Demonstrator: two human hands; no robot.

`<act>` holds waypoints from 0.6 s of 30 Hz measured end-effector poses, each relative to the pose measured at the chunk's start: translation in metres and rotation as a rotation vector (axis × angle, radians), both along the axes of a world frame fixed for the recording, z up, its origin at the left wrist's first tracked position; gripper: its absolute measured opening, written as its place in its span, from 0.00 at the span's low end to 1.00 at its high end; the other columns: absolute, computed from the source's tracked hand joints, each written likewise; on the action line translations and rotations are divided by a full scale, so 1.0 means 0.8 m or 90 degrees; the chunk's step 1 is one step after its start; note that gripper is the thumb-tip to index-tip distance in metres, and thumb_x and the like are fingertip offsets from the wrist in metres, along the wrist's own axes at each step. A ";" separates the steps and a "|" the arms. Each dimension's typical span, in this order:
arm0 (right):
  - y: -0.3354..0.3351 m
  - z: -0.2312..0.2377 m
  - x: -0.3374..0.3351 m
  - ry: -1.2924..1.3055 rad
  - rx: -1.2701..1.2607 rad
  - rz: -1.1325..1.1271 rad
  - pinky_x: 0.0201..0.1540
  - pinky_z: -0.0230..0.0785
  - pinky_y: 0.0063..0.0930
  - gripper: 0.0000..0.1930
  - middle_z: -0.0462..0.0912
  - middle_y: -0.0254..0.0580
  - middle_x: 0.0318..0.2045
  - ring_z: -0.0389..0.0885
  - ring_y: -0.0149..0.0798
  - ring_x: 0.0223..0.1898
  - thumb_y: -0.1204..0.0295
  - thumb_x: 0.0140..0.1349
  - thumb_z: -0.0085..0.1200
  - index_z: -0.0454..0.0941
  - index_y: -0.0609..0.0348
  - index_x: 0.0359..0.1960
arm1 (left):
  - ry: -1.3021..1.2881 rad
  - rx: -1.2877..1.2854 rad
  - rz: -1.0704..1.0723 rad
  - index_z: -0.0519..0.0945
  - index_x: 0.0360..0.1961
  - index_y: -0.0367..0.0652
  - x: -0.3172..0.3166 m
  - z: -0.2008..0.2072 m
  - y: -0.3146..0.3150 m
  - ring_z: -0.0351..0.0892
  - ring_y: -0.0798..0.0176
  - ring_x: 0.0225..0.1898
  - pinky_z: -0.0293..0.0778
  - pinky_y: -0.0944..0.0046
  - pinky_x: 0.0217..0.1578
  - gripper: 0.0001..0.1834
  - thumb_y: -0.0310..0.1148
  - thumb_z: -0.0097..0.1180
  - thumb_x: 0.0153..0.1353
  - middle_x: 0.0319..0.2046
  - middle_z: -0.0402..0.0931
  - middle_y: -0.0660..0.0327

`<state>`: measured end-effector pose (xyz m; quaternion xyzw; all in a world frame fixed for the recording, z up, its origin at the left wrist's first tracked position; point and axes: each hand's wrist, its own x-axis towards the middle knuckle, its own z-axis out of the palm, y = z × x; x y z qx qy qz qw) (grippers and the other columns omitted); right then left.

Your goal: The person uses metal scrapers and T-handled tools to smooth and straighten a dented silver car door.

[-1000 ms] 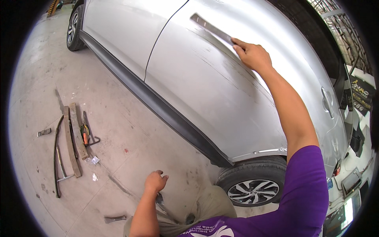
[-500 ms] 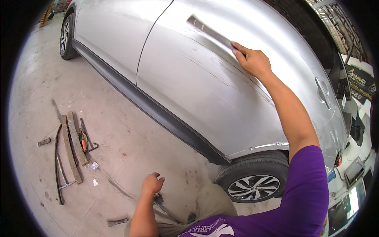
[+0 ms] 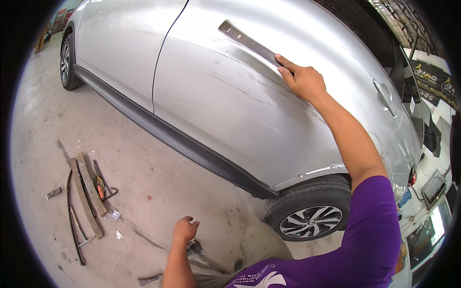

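A silver car's rear door (image 3: 216, 101) fills the middle of the view, with dark scratches and a shallow crease across it. My right hand (image 3: 305, 81) grips one end of a long, flat, dark metal bar (image 3: 249, 44). The bar's far end points up and left over the scratched area. Whether it touches the panel or hovers just off it, I cannot tell. Low in the view, my left hand (image 3: 186, 229) hangs near my leg with nothing visible in it. Its fingers are loosely bent and partly apart.
Wooden strips (image 3: 87, 197), metal rods and an orange-handled tool (image 3: 100, 188) lie on the floor at left. The car's rear wheel (image 3: 311, 222) stands close to my knees. A black sill (image 3: 177, 144) runs below the doors. Panels and a sign (image 3: 432, 81) are at right.
The view has shifted, so the car sits slightly further left and lower. My right hand and the bar have moved slightly rightward along the door. My left hand stays near my leg.
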<state>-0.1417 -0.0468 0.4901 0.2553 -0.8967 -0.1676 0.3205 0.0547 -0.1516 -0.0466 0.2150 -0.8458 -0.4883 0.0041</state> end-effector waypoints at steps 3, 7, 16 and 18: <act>0.014 0.003 0.000 0.008 0.018 -0.015 0.43 0.76 0.37 0.20 0.86 0.36 0.30 0.83 0.43 0.35 0.49 0.71 0.39 0.71 0.18 0.63 | -0.022 0.022 -0.016 0.81 0.50 0.38 0.000 0.002 0.002 0.80 0.44 0.51 0.74 0.50 0.53 0.26 0.48 0.59 0.59 0.45 0.81 0.44; 0.042 0.001 0.004 0.012 -0.079 0.032 0.42 0.76 0.39 0.21 0.86 0.40 0.31 0.83 0.46 0.35 0.47 0.70 0.40 0.69 0.18 0.64 | -0.031 0.005 -0.011 0.81 0.51 0.38 0.001 0.002 0.007 0.81 0.45 0.49 0.75 0.51 0.52 0.27 0.49 0.59 0.58 0.44 0.83 0.46; 0.057 0.000 0.008 0.010 -0.035 -0.068 0.42 0.76 0.38 0.21 0.86 0.39 0.31 0.83 0.44 0.34 0.49 0.71 0.40 0.70 0.19 0.64 | -0.032 0.012 -0.016 0.81 0.51 0.39 -0.003 0.004 0.004 0.80 0.44 0.51 0.74 0.50 0.53 0.27 0.49 0.59 0.58 0.45 0.82 0.44; 0.062 0.007 0.011 0.004 0.020 -0.047 0.42 0.76 0.39 0.21 0.86 0.39 0.30 0.83 0.45 0.34 0.48 0.71 0.40 0.70 0.19 0.64 | -0.036 0.005 -0.021 0.81 0.51 0.39 0.000 0.013 0.006 0.80 0.44 0.51 0.74 0.50 0.53 0.27 0.49 0.59 0.58 0.45 0.82 0.45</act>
